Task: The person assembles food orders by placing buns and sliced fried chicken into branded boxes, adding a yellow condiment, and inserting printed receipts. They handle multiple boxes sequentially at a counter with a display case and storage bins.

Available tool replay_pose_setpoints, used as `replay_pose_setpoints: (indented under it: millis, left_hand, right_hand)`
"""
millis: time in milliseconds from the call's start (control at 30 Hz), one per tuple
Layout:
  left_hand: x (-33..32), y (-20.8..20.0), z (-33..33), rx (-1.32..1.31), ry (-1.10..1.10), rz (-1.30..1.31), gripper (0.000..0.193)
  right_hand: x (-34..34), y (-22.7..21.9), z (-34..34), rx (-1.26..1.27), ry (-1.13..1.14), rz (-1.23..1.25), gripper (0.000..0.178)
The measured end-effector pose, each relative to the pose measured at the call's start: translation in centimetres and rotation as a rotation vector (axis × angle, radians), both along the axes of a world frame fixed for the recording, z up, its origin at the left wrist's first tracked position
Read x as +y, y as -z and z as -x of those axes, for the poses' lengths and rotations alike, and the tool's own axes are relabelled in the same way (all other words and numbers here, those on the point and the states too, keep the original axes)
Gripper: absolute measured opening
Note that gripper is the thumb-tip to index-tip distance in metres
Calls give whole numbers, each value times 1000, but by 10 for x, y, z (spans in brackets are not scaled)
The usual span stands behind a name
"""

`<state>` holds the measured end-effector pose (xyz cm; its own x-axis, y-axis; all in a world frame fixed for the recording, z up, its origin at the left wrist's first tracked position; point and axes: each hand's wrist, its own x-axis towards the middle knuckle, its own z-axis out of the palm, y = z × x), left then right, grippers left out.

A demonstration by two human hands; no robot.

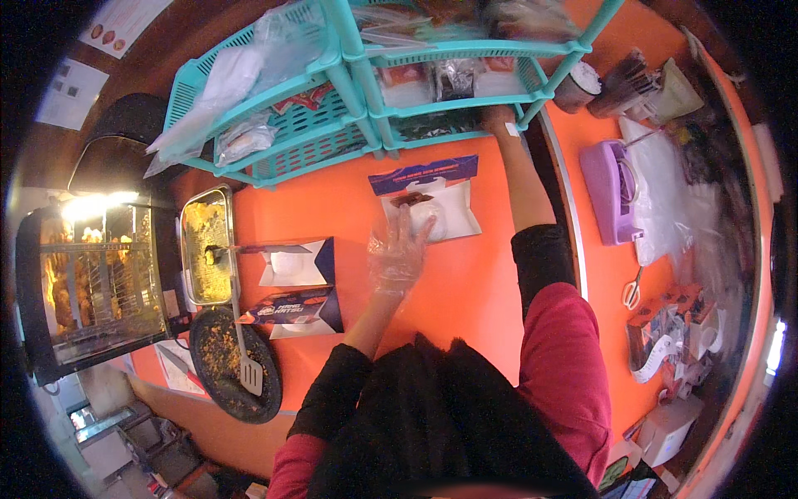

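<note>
My left hand point(396, 259), in a clear plastic glove, reaches over an open takeaway box point(461, 206) of white card with a dark blue and orange lid. Its fingers are stretched out at the box's near side, by a rounded white portion point(430, 221) that looks like wrapped rice. A dark reddish-brown item point(411, 200) lies behind that portion, close to my fingertips. My right arm extends far forward, and my right hand point(499, 118) is at the lower right compartment of a teal plastic rack point(359, 100). The fingers of that hand are hidden in the compartment.
Two more boxes point(289, 264) stand at the left, beside a metal tray point(231, 274) of yellow food. A spatula point(250, 374) lies across a round black pan point(218, 395). A lit food warmer point(100, 287) stands far left. Rightward are a purple tape dispenser point(603, 195) and scissors point(632, 293).
</note>
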<state>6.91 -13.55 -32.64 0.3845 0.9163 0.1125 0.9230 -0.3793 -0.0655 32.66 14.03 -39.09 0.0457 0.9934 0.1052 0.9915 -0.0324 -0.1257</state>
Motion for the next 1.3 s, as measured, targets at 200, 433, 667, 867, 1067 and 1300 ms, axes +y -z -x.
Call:
replay_pose_setpoints:
  millis: [200, 433, 667, 867, 1067, 1300]
  left_hand:
    - [0, 4, -1, 10, -1, -2, 57]
    - [-1, 5, 4, -72, 10, -8, 54]
    - [-11, 27, 5, 17, -10, 14, 45]
    - [-40, -3, 31, -18, -78, 44, 45]
    - [-128, -106, 93, -721, -32, -58, 49]
    - [-255, -196, 294, -963, -179, -340, 54]
  right_hand:
    - [-29, -31, -4, -197, -123, -167, 36]
    - [-175, -86, 20, 477, -7, -589, 18]
    - [-203, -50, 120, 44, -554, -141, 12]
    - [-183, -18, 152, 286, -369, 116, 22]
    - [-227, -91, 163, 206, -474, -342, 10]
    - [-317, -335, 415, 820, -972, -507, 10]
